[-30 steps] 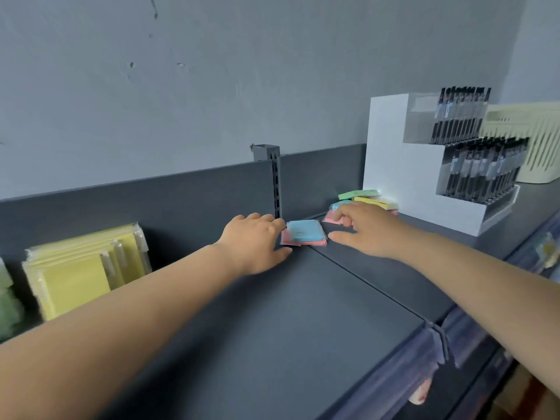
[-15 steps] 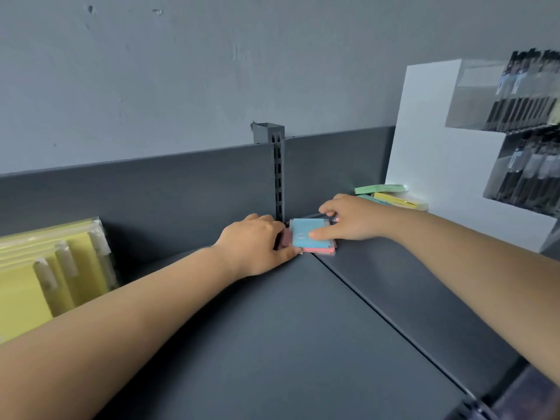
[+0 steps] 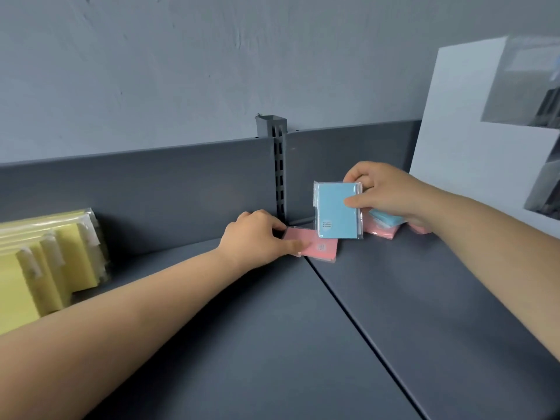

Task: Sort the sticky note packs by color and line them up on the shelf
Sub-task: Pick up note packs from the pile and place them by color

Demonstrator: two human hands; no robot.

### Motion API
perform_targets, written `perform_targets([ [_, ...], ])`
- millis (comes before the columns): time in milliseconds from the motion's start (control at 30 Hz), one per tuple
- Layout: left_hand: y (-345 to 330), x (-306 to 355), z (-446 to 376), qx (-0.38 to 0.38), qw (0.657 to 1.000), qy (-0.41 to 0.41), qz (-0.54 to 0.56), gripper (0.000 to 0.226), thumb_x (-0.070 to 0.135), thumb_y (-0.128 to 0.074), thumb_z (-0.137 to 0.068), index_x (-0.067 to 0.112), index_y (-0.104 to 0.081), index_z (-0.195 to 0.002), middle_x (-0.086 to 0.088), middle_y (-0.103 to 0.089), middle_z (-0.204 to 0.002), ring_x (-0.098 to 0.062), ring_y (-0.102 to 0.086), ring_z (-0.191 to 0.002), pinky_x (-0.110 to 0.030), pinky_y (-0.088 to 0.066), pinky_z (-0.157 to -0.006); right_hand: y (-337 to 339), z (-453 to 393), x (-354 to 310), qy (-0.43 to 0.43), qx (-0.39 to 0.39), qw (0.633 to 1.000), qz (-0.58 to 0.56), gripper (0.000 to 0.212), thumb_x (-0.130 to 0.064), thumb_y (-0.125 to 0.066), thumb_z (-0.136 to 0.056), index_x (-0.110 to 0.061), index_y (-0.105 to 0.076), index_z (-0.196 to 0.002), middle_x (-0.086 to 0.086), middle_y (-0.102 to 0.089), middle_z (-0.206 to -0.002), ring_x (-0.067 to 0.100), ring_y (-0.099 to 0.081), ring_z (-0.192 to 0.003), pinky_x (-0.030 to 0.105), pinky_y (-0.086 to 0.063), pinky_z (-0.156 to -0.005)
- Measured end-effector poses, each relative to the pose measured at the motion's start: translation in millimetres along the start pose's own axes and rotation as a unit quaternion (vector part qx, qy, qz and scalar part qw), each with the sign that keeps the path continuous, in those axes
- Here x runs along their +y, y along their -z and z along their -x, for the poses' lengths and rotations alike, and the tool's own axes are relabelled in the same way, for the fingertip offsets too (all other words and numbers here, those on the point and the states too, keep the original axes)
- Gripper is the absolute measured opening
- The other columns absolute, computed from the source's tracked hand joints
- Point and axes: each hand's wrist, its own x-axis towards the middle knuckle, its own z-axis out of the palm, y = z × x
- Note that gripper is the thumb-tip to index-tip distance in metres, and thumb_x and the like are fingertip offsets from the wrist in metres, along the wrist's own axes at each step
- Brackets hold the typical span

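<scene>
My right hand [image 3: 385, 192] pinches a blue sticky note pack [image 3: 336, 212] in clear wrap and holds it tilted upright above the dark grey shelf [image 3: 272, 344]. Flat on the shelf below it lies a pink sticky note pack [image 3: 318, 247], with my left hand [image 3: 257, 241] resting on its left edge, thumb on top. Behind my right hand sits a small heap with another blue pack [image 3: 386, 219] over a pink pack [image 3: 380, 231], partly hidden by the hand.
A row of yellow sticky note packs [image 3: 45, 262] stands against the shelf's back panel at the left. A slotted upright post [image 3: 278, 171] rises at the back. A white display stand [image 3: 485, 140] fills the right side.
My right hand has lifted the blue pack off the pink pack and tipped it upright. My left hand stays on the pink pack. The camera has moved closer and further left.
</scene>
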Motion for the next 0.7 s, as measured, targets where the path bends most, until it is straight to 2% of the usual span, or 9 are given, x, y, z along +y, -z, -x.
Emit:
perform_targets([
  [67,2.4,7.9,-1.0,-0.032,0.999,0.019,0.022,0.032,0.053,-0.067,-0.07,0.029,-0.071,-0.09,0.003,-0.069,-0.097,-0.017,-0.056,-0.098,-0.033,-0.037,-0.085,4.5,0.1,0.0,0.013,0.005,1.0,-0.016,0.02,0.0,-0.063,-0.082,-0.013,-0.056,-0.095,0.009,-0.069,-0.097,0.018,-0.06,-0.077,0.028,-0.047,-0.071],
  [167,6.5,20.3,2.0,-0.082,0.993,0.042,0.076,0.035,0.04,-0.065,-0.054,0.035,-0.071,-0.088,0.01,-0.071,-0.095,-0.016,-0.06,-0.101,-0.043,-0.036,-0.103,11.7,0.8,1.2,0.023,0.009,0.998,-0.054,0.021,0.002,-0.062,-0.083,-0.011,-0.056,-0.098,0.006,-0.068,-0.09,0.013,-0.059,-0.067,0.018,-0.047,-0.057],
  [233,7.5,26.3,4.9,-0.101,0.988,0.041,0.105,0.041,0.028,-0.065,-0.054,0.032,-0.07,-0.095,0.009,-0.071,-0.094,-0.017,-0.062,-0.099,-0.045,-0.04,-0.103,15.0,1.8,4.0,0.024,0.006,0.996,-0.08,0.021,0.001,-0.062,-0.084,-0.012,-0.055,-0.099,0.003,-0.067,-0.085,0.01,-0.058,-0.062,0.012,-0.046,-0.05],
  [333,8.5,34.7,10.2,-0.125,0.975,0.048,0.178,0.045,-0.004,-0.068,-0.069,0.013,-0.067,-0.11,-0.004,-0.069,-0.099,-0.019,-0.061,-0.09,-0.032,-0.048,-0.091,15.9,4.3,9.3,0.026,-0.003,0.992,-0.122,0.02,0.002,-0.061,-0.085,-0.012,-0.056,-0.098,0.002,-0.066,-0.082,0.01,-0.058,-0.062,0.011,-0.049,-0.052],
  [400,9.8,38.4,16.0,-0.108,0.971,0.044,0.209,0.043,-0.011,-0.066,-0.07,0.01,-0.066,-0.107,-0.006,-0.066,-0.095,-0.018,-0.058,-0.084,-0.029,-0.05,-0.084,15.3,5.3,11.1,0.031,-0.014,0.99,-0.136,0.02,0.003,-0.061,-0.085,-0.011,-0.056,-0.098,0.001,-0.067,-0.083,0.011,-0.061,-0.065,0.016,-0.051,-0.058],
  [533,17.9,39.5,31.9,-0.029,0.966,0.032,0.253,0.033,-0.003,-0.072,-0.073,0.019,-0.067,-0.097,0.001,-0.061,-0.088,-0.017,-0.059,-0.081,-0.026,-0.051,-0.079,16.2,6.3,4.4,0.049,-0.033,0.979,-0.194,0.018,0.005,-0.059,-0.086,-0.012,-0.056,-0.094,0.002,-0.068,-0.081,0.004,-0.066,-0.057,0.015,-0.053,-0.052],
  [700,41.7,25.4,60.7,0.06,0.954,0.048,0.289,0.028,-0.003,-0.071,-0.075,0.012,-0.068,-0.098,-0.008,-0.068,-0.098,-0.019,-0.062,-0.085,-0.033,-0.053,-0.082,8.9,13.5,-15.3,0.066,-0.054,0.957,-0.276,0.02,0.006,-0.057,-0.087,-0.013,-0.055,-0.09,0.003,-0.068,-0.084,0.011,-0.066,-0.074,0.019,-0.058,-0.062],
])
